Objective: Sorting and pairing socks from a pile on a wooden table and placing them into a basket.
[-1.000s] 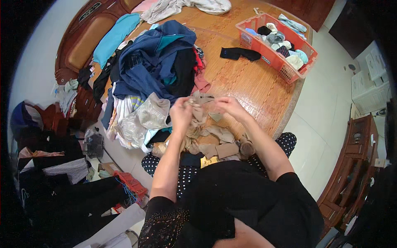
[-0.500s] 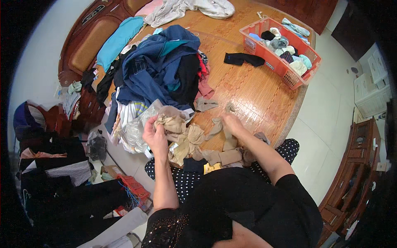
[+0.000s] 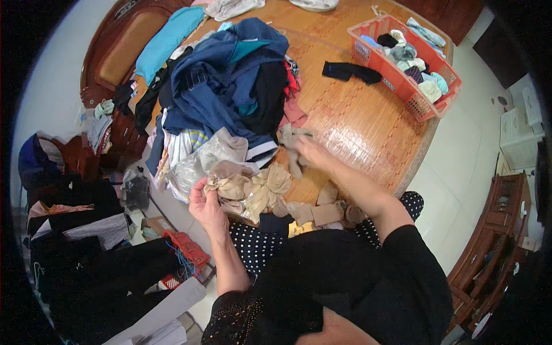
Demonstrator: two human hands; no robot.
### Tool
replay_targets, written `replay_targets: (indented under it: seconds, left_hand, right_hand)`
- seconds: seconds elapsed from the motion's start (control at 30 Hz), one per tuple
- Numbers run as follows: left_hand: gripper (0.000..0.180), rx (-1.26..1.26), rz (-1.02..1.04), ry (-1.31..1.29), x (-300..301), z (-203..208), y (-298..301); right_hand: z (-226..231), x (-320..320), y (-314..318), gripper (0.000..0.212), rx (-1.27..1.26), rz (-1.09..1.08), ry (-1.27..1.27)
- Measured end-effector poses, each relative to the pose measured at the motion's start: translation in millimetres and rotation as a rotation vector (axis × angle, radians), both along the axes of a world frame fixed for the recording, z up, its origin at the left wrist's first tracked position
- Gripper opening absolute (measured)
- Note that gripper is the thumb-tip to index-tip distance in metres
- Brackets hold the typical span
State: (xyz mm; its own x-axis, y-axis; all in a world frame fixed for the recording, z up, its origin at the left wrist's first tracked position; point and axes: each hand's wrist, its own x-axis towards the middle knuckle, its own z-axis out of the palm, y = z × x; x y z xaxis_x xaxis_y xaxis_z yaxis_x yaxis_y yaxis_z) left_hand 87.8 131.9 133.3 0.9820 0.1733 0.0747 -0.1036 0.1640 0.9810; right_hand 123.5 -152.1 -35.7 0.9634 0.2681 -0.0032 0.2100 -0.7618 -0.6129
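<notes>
My left hand [image 3: 208, 210] pinches the edge of a thin beige sock [image 3: 230, 187] in a crumpled bunch at the near left of the bed. More beige fabric [image 3: 270, 183] lies bunched just to its right. My right hand [image 3: 317, 155] reaches over a grey-beige sock [image 3: 294, 164] beside the clothes pile; motion smears its fingers, so their grip cannot be made out. Several rolled or folded beige pieces [image 3: 328, 214] rest by my lap, along with a dark folded piece [image 3: 273, 224] and a yellow one [image 3: 300, 228].
A big heap of clothes with a blue garment [image 3: 210, 98] stands at the left, a clear plastic bag [image 3: 187, 172] at its near side. Far right is a red-orange basket [image 3: 397, 86] of rolled socks, with a black sock [image 3: 351, 72] beside it.
My right hand has moved left, to the grey-beige socks beside the pile. My left hand has lowered slightly and still pinches the beige fabric. The view has shifted a little.
</notes>
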Motion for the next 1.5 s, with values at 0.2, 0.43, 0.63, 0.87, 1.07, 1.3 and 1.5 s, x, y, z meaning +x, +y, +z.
replay_targets:
  seconds: [0.2, 0.43, 0.63, 0.87, 1.07, 1.3, 1.5]
  left_hand:
    - [0.012, -0.012, 0.041, -0.030, 5, -2, 9]
    - [0.015, -0.113, 0.006, 0.055, 6, -15, 11]
    - [0.014, -0.203, -0.014, 0.045, 12, -15, -9]
    - [0.013, -0.119, -0.011, -0.023, 8, -14, -11]
    - [0.014, -0.114, -0.132, 0.074, -1, -51, -39]
    - [0.014, -0.124, -0.253, 0.128, -21, -104, -73]
    - [0.008, -0.231, -0.505, 0.264, -55, -136, -104]
  right_hand:
    - [-4, 32, 25, 0.061, -0.202, -0.054, -0.191]
    - [-28, -23, 13, 0.032, -0.337, -0.103, -0.021]
    - [-33, -66, -31, 0.018, -0.096, -0.469, 0.040]
    - [23, -72, -40, 0.026, 1.024, -0.725, 0.320]
    - [68, -71, 12, 0.037, 1.832, -0.197, 0.185]
    - [63, -102, 44, 0.032, 1.750, -0.181, 0.382]
    - [29, -126, 26, 0.038, 1.435, -0.379, 0.596]
